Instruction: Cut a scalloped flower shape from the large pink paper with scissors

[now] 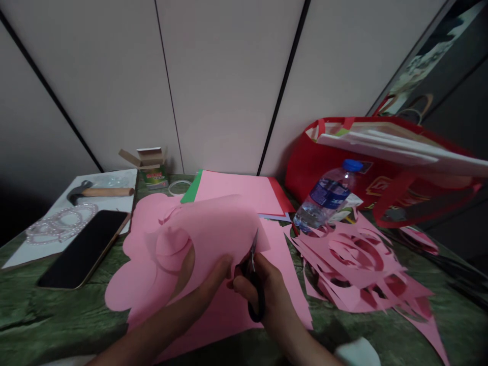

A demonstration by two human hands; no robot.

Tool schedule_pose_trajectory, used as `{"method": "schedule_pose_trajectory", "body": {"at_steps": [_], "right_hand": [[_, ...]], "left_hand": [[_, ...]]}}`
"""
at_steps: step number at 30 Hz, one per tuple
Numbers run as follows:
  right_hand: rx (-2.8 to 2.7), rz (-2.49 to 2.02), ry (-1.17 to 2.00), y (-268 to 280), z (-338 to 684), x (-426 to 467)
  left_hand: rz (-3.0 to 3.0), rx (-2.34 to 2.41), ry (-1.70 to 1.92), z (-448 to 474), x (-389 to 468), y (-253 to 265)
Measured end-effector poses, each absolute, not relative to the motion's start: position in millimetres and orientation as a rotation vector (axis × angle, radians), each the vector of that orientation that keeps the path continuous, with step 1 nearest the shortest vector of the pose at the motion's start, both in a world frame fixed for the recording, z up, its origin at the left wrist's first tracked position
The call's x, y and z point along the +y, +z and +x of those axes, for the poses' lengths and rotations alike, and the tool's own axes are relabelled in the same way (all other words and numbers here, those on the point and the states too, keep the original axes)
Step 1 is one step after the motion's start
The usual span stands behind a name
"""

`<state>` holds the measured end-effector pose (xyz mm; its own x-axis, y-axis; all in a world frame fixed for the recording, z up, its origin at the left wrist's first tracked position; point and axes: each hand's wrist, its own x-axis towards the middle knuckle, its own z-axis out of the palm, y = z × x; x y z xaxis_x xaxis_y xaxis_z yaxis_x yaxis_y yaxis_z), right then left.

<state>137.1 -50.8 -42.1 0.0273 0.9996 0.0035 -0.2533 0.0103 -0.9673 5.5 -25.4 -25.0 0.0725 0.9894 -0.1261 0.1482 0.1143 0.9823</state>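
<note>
Over the middle of the table I hold up a curved sheet of pink paper (224, 223). My left hand (209, 287) grips its near edge, thumb on top and some fingers behind the sheet. My right hand (269, 282) is closed round dark-handled scissors (256, 290), their blades pointing up and away at the sheet's right part. Whether the blades are parted is hard to make out. Beneath both hands lies a stack of pink paper (282, 264). Rounded, scalloped pink cut-outs (143, 239) lie to its left.
A pile of pink offcuts (358, 264) lies on the right by a tilted water bottle (324, 195) and a red bag (343, 162). Coloured sheets (236, 188) lie behind. At left are a phone (86, 249), a hammer (102, 192), beads (61, 223) and a small open box (154, 173).
</note>
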Motion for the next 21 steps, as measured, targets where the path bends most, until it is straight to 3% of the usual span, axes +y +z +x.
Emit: {"method": "schedule_pose_trajectory", "body": {"at_steps": [8, 21], "right_hand": [[-1.028, -1.082, 1.267, -41.2, 139.1, -51.8], [-1.024, -1.086, 1.283, -38.0, 136.9, -51.9]], "left_hand": [[1.181, 1.460, 0.948, 21.5, -34.8, 0.2], [1.247, 1.485, 0.867, 13.4, -26.6, -15.0]]}}
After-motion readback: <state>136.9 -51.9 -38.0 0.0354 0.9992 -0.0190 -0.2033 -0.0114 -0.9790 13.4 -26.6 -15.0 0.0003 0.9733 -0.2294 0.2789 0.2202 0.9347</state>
